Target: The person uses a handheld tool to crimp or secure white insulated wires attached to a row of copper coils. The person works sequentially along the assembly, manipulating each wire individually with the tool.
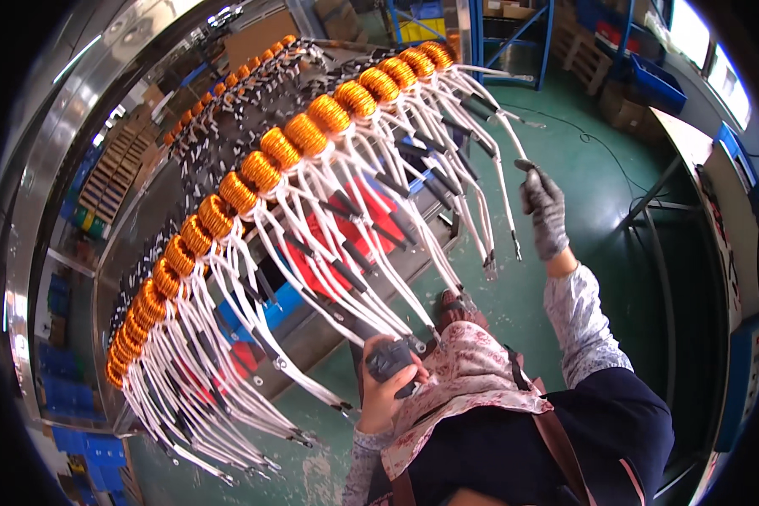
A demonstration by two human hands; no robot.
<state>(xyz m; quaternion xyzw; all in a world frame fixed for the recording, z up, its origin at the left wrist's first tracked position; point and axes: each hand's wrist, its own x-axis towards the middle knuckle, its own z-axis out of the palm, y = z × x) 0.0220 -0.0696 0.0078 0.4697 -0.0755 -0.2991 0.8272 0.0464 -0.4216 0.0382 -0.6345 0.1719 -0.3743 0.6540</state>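
Note:
A long curved row of copper-wound ring coils (306, 135) runs from the far right to the near left. White-sleeved leads (388, 261) hang from them, many with black tubing and metal lugs at their ends. My right hand (545, 207), in a grey glove, is closed with its fingertips pinched on the dark end of a white lead (511, 135) at the row's far right. Near my apron, my left hand (386, 392) is wrapped around a dark boxy object (389, 361) whose kind I cannot make out. Several lead ends hang close to that hand.
Behind stands a second row of coils (232, 78) with black-ended leads. Below the leads are red bins (329, 244) and a metal bench edge. A white-topped table (687, 139) stands at right, with a cable (599, 139) on the green floor. Blue shelving (514, 42) rises at the back.

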